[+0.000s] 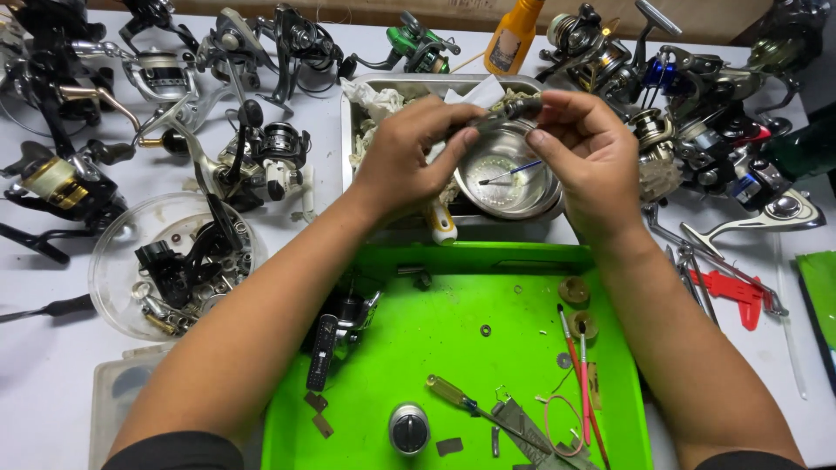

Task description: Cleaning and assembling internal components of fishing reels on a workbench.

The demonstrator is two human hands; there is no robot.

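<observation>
Here, a small grey metal reel part (514,108) is held pinched between the left hand (409,157) and the right hand (588,152), above a steel bowl (522,196).
An orange bottle (512,35) with a pale label is seen at the table's far edge; bare room is left mid-way on the green tray (418,348).

Orange-yellow squeeze bottle (512,35) at the table's far edge, just behind the metal tray (348,122); upright, tapering toward the top. Rectangular label (503,50) on its front, pale with darker print, too small to make out. Green flat packet (820,287) at right edge, partly cropped. No signs or screens.
</observation>
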